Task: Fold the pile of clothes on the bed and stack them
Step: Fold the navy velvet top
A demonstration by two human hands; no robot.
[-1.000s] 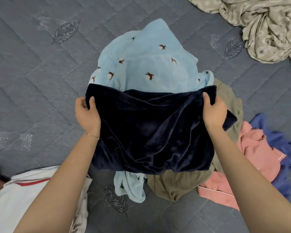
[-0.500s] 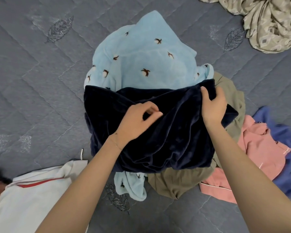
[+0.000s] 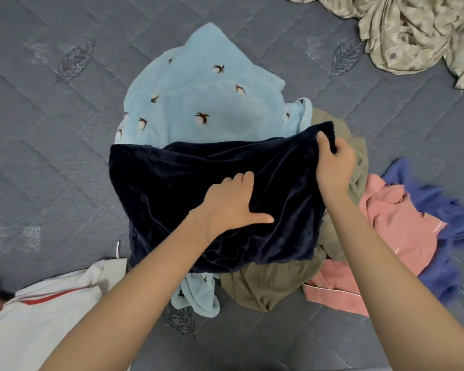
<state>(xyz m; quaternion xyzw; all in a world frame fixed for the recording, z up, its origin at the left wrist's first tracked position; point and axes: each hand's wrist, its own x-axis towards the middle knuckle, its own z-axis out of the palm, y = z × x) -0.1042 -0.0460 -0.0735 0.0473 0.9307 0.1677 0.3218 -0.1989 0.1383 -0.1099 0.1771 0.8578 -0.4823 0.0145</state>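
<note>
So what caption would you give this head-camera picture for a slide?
Left hand rests on a navy garment while the right hand grips its far corner.

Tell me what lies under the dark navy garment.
A light blue bird-print garment shows beyond the far and near edges of the navy garment, and an olive garment at its right and near edges. The middle of both, and anything else beneath, is covered.
</note>
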